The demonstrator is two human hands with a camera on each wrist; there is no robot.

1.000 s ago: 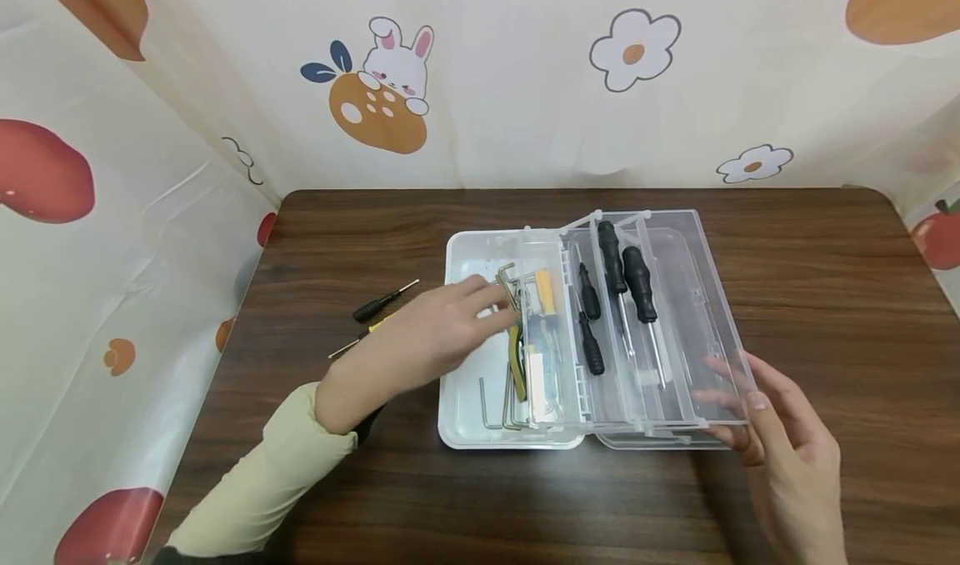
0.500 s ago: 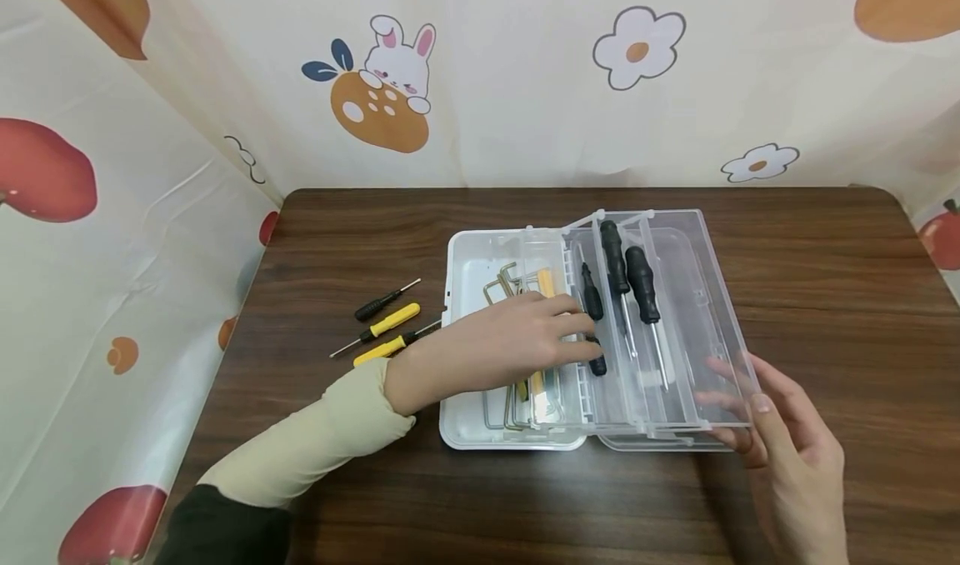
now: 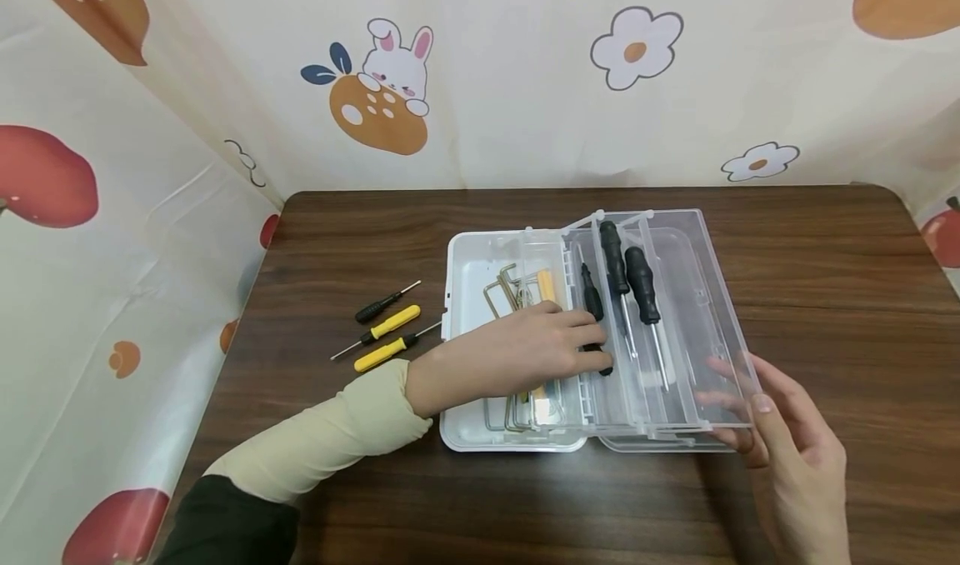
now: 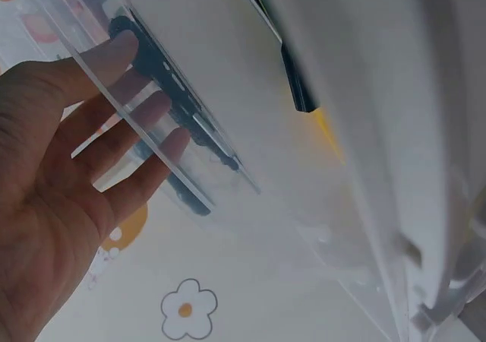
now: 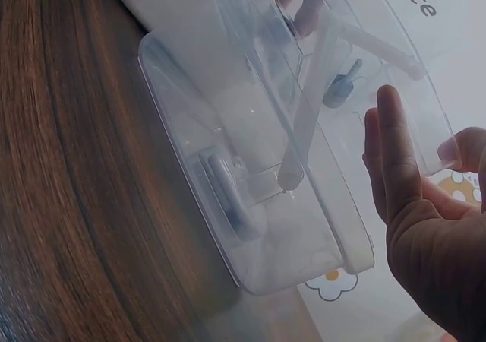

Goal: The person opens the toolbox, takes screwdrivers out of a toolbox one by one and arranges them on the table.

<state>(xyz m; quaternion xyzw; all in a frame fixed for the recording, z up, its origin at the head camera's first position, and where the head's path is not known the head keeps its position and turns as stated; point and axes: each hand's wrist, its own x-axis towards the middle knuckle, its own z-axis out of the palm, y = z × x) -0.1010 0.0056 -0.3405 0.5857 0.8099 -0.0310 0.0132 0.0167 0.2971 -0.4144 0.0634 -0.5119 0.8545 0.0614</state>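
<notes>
In the head view, my left hand (image 3: 536, 340) reaches over the white toolbox (image 3: 467, 273) into a clear tray (image 3: 693, 290). Its thumb and fingers pinch a small black screwdriver (image 3: 606, 372) in the tray's left compartment, mostly hidden under the fingers. The left wrist view shows the thumb (image 4: 114, 57) against a black handle. Another small black screwdriver (image 3: 591, 294) lies just beyond. Two larger black screwdrivers (image 3: 642, 286) lie in the middle compartment. My right hand (image 3: 798, 448) holds the tray's near right corner, thumb on top and fingers beneath.
Bent hex keys (image 3: 504, 286) and a yellow-handled tool (image 3: 545, 284) lie in the white box. On the table to its left are two yellow screwdrivers (image 3: 390, 322) and a black screwdriver (image 3: 378, 307). A clear lid (image 3: 660, 444) lies under the tray.
My left hand has moved right from over the white box to the tray's left compartment, and the small black screwdriver there has shifted slightly. The right hand keeps its hold on the tray.
</notes>
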